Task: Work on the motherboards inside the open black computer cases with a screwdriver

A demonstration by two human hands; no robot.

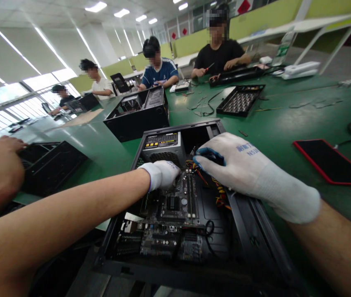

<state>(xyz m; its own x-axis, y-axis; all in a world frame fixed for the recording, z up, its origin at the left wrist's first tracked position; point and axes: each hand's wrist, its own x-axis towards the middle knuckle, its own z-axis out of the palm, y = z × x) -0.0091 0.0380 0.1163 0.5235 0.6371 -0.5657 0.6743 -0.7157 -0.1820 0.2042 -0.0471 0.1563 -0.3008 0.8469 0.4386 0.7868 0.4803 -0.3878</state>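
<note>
An open black computer case (pixel 252 231) lies on its side before me, with a motherboard (pixel 175 202) and a boxy power supply (pixel 166 150) inside. My left hand (pixel 166 173), in a white glove, reaches into the case at the motherboard's far end, just in front of the power supply. Its fingertips are hidden. My right hand (pixel 225 161), in a white glove with blue-coated fingers, leans over the case's right side. Thumb and fingers curl together beside coloured cables (pixel 220 196); what lies between the tips is too small to make out.
Another person's bare hand (pixel 1 173) is blurred at left beside a black case (pixel 52 165). Ahead stand another open case (pixel 138 111) and a black tray of small parts (pixel 240 100). A red-edged tablet (pixel 333 161) lies right on the green table (pixel 274 136). Several people work beyond.
</note>
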